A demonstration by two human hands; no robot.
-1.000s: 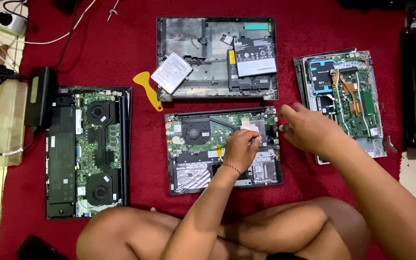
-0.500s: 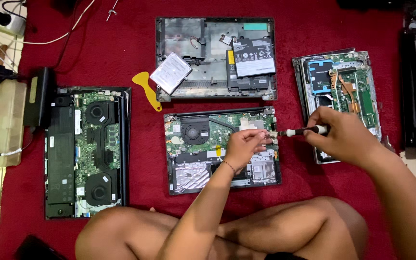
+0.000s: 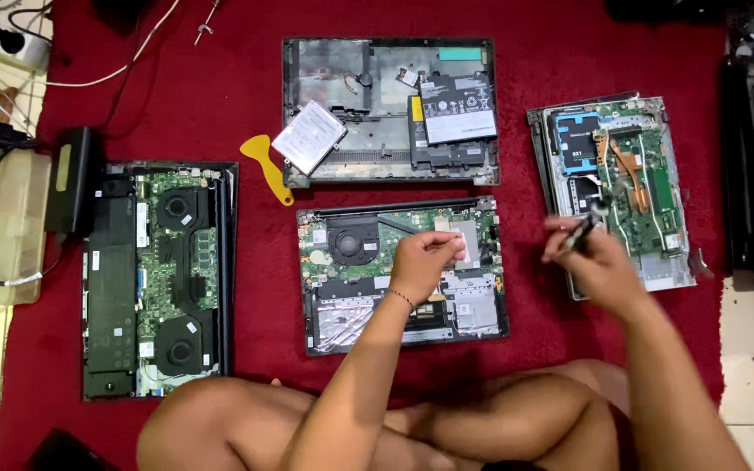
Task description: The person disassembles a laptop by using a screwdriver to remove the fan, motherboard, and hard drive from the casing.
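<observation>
Left hand (image 3: 427,260) on opened laptop (image 3: 342,288); right hand (image 3: 588,257) around screwdriver (image 3: 585,228)

A floor-level laptop repair spot: 4 opened laptops (image 3: 403,275) lie on a red carpet (image 3: 220,105) beside cables.

A deep red carpet (image 3: 220,105) lies under everything. The near laptop (image 3: 403,270) shows a green board and silver shielding; a yellow pry tool (image 3: 265,157) sits left of the far grey chassis (image 3: 386,113).
</observation>
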